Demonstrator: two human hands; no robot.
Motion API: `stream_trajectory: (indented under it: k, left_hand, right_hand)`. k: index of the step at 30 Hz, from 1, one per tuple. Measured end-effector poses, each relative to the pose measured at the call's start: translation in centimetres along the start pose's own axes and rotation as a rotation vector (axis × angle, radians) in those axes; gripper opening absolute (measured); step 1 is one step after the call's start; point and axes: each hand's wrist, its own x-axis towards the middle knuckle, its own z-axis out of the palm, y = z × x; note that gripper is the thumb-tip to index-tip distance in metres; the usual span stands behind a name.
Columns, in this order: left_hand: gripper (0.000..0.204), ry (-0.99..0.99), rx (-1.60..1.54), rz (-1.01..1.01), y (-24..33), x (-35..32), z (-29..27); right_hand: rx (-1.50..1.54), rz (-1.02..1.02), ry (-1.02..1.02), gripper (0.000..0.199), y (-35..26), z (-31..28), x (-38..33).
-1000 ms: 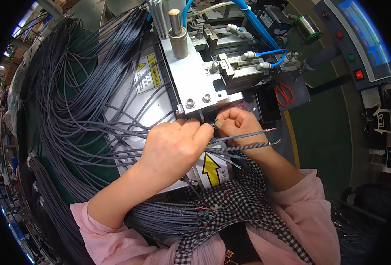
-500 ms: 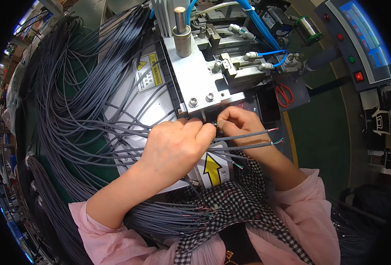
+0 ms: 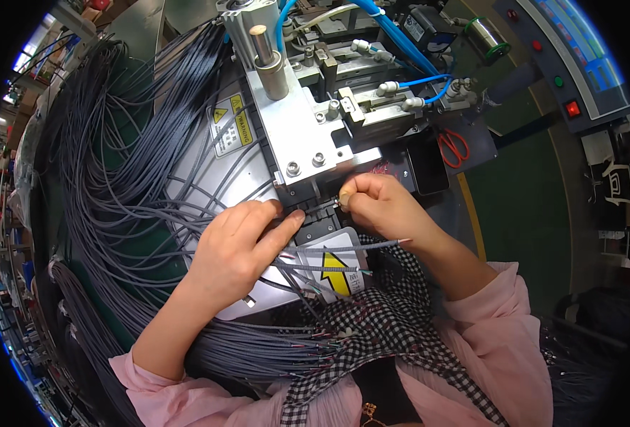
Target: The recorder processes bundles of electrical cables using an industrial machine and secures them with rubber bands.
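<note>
My left hand [image 3: 233, 245] is curled over grey cables at the near side of a metal fixture [image 3: 297, 142], its thumb and index finger pressing one down at the fixture's lower edge. Stripped ends of other grey cables [image 3: 350, 247] stick out from under its palm. My right hand [image 3: 380, 206] is closed, thumb and finger pinching a small metal connector [image 3: 337, 203] at the end of the grey cable [image 3: 320, 208] lying in the fixture's slot. The fingertips partly hide the connector.
A thick bundle of grey cables [image 3: 126, 164] lies to the left; several stripped cables [image 3: 258, 349] rest near my lap. Blue air hoses [image 3: 418, 53], a solder wire spool [image 3: 485, 39], red-handled scissors [image 3: 453, 148] and a control panel with a screen [image 3: 589, 57] stand beyond.
My left hand has slid left and nearer, away from my right hand, uncovering the cable and slot. The right hand keeps its pinch. The whole view has shifted slightly.
</note>
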Motion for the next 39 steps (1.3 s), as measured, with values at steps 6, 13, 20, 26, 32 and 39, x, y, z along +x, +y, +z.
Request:
stream_trajectory:
  k: [6,13,20,26,32,39]
  left_hand:
    - [0.035,0.021,0.160,-0.006,-0.1,-0.7,-0.2]
    - [0.030,-0.039,0.016,-0.173,1.3,-0.1,-0.2]
    - [0.021,-0.113,-0.064,-0.220,1.5,0.8,-0.6]
    - [0.016,-0.082,-0.156,-0.268,2.7,1.7,-1.2]
    - [0.013,0.100,-0.382,-0.344,4.2,3.2,-0.4]
    - [0.007,0.038,-0.656,-0.629,4.3,3.0,-0.3]
  right_hand:
    - [-0.300,-0.356,0.257,0.004,0.6,0.7,-2.0]
    - [-0.573,-0.902,0.096,0.016,-0.9,1.9,-3.3]
    - [-0.073,-0.636,0.122,0.019,-1.3,2.5,-5.4]
    - [-0.140,-0.758,0.271,0.019,-0.4,1.1,-4.9]
    - [-0.240,-0.678,0.209,0.014,-0.4,2.9,-3.6]
    - [-0.042,-0.539,0.235,0.009,0.3,2.4,-3.0]
